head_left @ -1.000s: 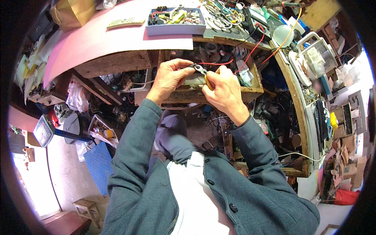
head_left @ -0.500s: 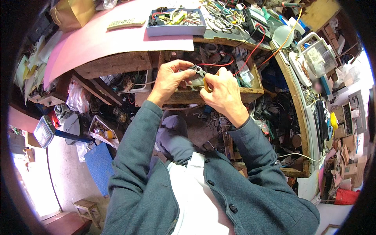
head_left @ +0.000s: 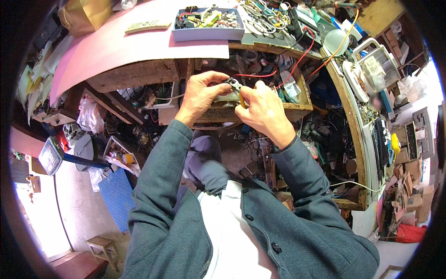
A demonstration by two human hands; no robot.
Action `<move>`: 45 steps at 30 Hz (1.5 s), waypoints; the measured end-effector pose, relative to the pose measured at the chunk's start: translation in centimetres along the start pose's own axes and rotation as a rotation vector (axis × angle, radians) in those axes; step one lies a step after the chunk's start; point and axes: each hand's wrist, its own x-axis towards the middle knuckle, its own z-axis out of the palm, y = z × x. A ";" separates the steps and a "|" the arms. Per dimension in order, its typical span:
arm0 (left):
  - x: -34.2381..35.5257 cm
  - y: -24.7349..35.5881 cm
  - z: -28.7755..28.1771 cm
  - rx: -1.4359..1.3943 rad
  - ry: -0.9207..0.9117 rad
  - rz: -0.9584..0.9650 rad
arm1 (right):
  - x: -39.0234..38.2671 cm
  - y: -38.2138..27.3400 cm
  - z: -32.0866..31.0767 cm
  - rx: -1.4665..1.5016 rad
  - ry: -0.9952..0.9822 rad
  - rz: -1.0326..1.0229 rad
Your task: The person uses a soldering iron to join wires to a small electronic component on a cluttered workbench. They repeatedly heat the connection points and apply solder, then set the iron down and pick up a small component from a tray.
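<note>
Over the open drawer [head_left: 260, 113] of the workbench, both my hands work close together. My right hand [head_left: 267, 112] is closed round the yellow handles of small pliers [head_left: 237, 86], whose metal jaws point up and left. The fingertips of my left hand [head_left: 202, 95] pinch a small dark part [head_left: 228, 81] right at those jaws. The part is too small to name, and the fingers hide much of it. A red wire [head_left: 253, 76] runs rightward from beside it; whether it is joined to the part I cannot tell.
On the pink board [head_left: 134, 44] lie a pale remote control [head_left: 147, 26] and a blue-grey box [head_left: 209, 34] of small parts. Tools are heaped right of the box. A clear plastic jug-like container [head_left: 378, 69] stands at the right. A wooden stool [head_left: 104, 250] is at lower left.
The plier jaws show a little more plainly, and my right hand has shifted very slightly left. My left hand keeps its pinch almost in place.
</note>
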 end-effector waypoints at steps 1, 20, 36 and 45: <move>0.0 0.0 0.0 0.018 0.005 0.000 | 0.0 0.0 0.1 -0.003 -0.004 -0.005; 0.0 -0.2 -0.1 0.084 -0.014 0.005 | 0.0 1.3 2.8 -0.036 0.150 -0.133; 0.2 0.6 -0.4 -0.111 -0.074 -0.117 | 0.3 2.1 2.0 1.405 -0.295 0.439; 0.3 0.8 -0.7 -0.232 -0.141 -0.163 | -0.2 2.0 2.8 1.965 -0.354 0.514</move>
